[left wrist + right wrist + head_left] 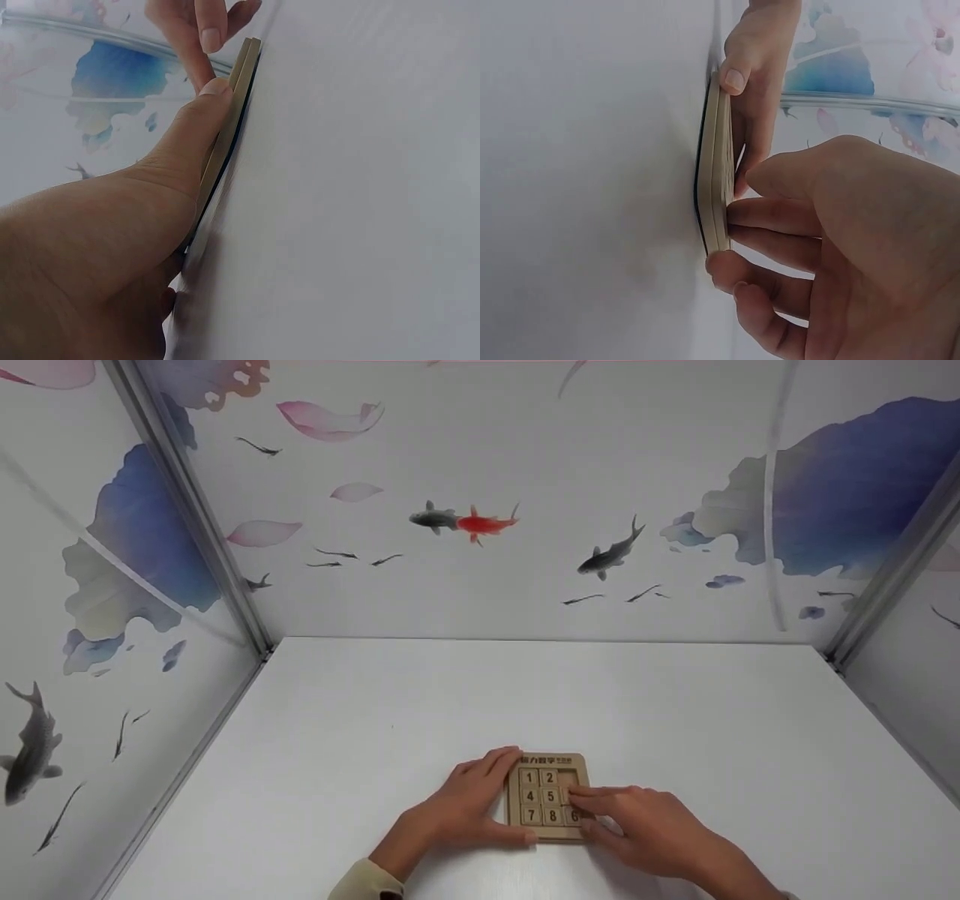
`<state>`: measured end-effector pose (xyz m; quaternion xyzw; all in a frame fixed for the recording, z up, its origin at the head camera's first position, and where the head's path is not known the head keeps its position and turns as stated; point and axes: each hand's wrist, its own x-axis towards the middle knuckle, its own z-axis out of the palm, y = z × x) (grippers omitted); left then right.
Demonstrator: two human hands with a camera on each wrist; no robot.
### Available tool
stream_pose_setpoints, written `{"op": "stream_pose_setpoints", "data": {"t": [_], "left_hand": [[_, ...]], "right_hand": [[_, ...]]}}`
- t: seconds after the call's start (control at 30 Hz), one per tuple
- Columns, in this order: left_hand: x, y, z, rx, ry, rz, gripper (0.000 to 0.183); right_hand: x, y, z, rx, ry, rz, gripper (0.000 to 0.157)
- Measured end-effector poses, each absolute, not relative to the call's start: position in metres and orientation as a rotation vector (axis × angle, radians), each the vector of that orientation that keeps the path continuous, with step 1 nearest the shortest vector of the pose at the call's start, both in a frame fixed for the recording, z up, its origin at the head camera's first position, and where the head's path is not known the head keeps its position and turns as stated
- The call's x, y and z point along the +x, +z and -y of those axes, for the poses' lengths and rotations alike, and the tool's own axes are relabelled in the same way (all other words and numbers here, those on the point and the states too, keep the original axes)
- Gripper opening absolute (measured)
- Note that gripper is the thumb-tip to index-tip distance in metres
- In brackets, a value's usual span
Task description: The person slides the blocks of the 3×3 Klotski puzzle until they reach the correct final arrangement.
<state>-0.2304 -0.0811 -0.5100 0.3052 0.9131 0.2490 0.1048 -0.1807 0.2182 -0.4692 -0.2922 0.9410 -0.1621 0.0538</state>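
Observation:
A wooden number slide puzzle point(551, 832) lies on the white table, tiles facing up. Tiles 1, 2, 4, 5, 7, 8 and 6 are readable; the top right slot is bare. My left hand point(469, 802) grips the puzzle's left side, its thumb on the bottom rim and its fingers by the top left corner. In the left wrist view, that thumb point(214, 94) lies over the frame's edge. My right hand point(660, 829) touches the right column with extended fingertips, which hide the middle-row tile. Its thumb is beside the lower right edge; other fingers point(727, 270) bend near the frame's side.
The white table point(337, 720) spreads around the puzzle. White panels with painted fish and petals stand at the back point(525, 450) and at both sides. Metal posts point(195, 502) join them at the corners.

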Motion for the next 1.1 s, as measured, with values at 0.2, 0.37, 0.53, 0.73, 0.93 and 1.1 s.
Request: {"op": "stream_pose_setpoints", "data": {"t": [0.2,0.37,0.53,0.73,0.93,1.1], "left_hand": [[-0.231,-0.512,0.083,0.900,0.726,-2.686,0.123],[-0.230,-0.513,0.085,0.907,0.733,-2.685,0.123],[-0.230,-0.511,0.084,0.908,0.734,-2.691,0.124],[-0.232,-0.510,0.081,0.914,0.729,-2.692,0.124],[-0.232,-0.510,0.079,0.907,0.713,-2.697,0.125],[-0.230,-0.510,0.081,0.899,0.718,-2.697,0.124]], "right_hand": [[-0.183,-0.479,-0.215,-0.909,-0.533,-2.856,0.047],[-0.185,-0.486,-0.210,-0.973,-0.534,-2.838,0.051],[-0.187,-0.485,-0.213,-1.005,-0.569,-2.809,0.050],[-0.187,-0.474,-0.224,-0.905,-0.636,-2.710,0.047],[-0.183,-0.468,-0.227,-0.864,-0.521,-2.749,0.048],[-0.181,-0.472,-0.224,-0.840,-0.443,-2.772,0.057]]}}
